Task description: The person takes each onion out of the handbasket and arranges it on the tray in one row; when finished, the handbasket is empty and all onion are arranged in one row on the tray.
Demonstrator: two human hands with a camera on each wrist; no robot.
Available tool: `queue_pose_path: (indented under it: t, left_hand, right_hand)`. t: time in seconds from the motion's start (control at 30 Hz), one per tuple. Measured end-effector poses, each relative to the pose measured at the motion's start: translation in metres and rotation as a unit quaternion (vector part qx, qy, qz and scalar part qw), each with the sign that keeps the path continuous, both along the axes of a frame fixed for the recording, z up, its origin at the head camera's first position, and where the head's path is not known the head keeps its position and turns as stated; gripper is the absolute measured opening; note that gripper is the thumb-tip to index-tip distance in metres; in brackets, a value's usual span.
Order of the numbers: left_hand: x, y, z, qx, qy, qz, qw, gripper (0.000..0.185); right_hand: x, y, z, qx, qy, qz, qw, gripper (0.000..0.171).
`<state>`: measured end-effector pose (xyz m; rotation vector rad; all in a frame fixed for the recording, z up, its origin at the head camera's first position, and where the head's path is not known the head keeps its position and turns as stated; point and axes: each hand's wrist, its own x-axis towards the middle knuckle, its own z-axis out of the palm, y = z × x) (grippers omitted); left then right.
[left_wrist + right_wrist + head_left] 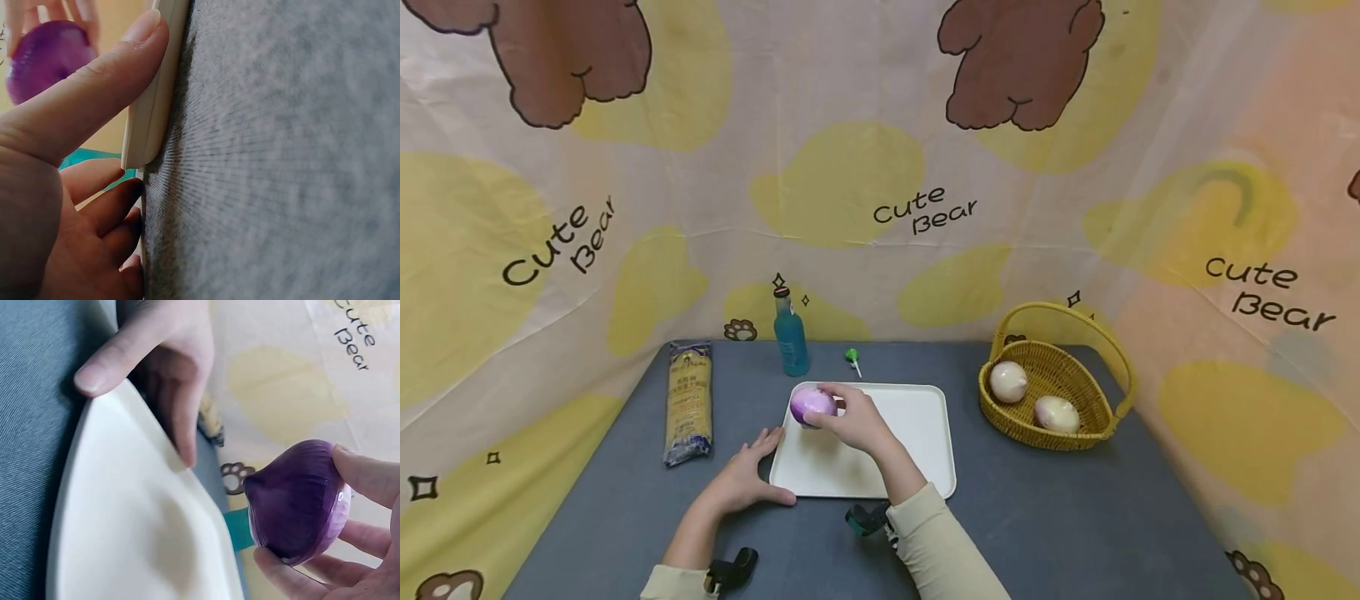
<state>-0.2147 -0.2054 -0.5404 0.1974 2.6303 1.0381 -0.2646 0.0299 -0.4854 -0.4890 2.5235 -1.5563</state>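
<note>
My right hand (857, 423) holds a purple onion (812, 405) between thumb and fingers. In the right wrist view the onion (297, 503) hangs above the white tray (880, 450), apart from its surface, its pointed end toward the tray side. At the tray's near left corner is my left hand (745, 477). Its thumb (94, 90) lies along the near edge, and the other fingers reach along the left edge, fairly straight and touching the rim. The left wrist view shows the onion (50, 61) blurred behind the thumb.
To the right stands a yellow wicker basket (1026, 433) with two pale onions (1008, 382) inside. Behind the tray are a blue bottle (791, 337) and a green lollipop (852, 357). A yellow noodle-like packet (688, 404) lies at the left. A printed cloth (850, 250) hangs behind the table.
</note>
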Motion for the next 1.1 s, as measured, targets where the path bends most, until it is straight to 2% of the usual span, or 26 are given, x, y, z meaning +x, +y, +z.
queue_pose_path:
  t: [0.2, 0.53, 0.8, 1.1]
  left_hand:
    - [0.001, -0.002, -0.002, -0.002, 0.005, -0.007, 1.0, 0.122]
    - [0.0, -0.001, -0.001, -0.003, 0.009, -0.007, 0.9999, 0.123]
    - [0.001, -0.002, -0.003, -0.006, 0.011, -0.008, 0.9999, 0.121]
    - [-0.002, -0.002, -0.005, -0.006, 0.001, 0.001, 1.0, 0.122]
  right_hand:
    - [-0.004, -0.008, -0.02, 0.016, -0.004, 0.001, 1.0, 0.058]
    - [-0.007, -0.015, -0.033, 0.066, -0.007, -0.019, 0.998, 0.057]
    - [-0.006, -0.018, -0.038, 0.066, -0.01, -0.009, 0.998, 0.061]
    - [-0.004, -0.019, -0.036, 0.063, -0.015, -0.006, 0.998, 0.068]
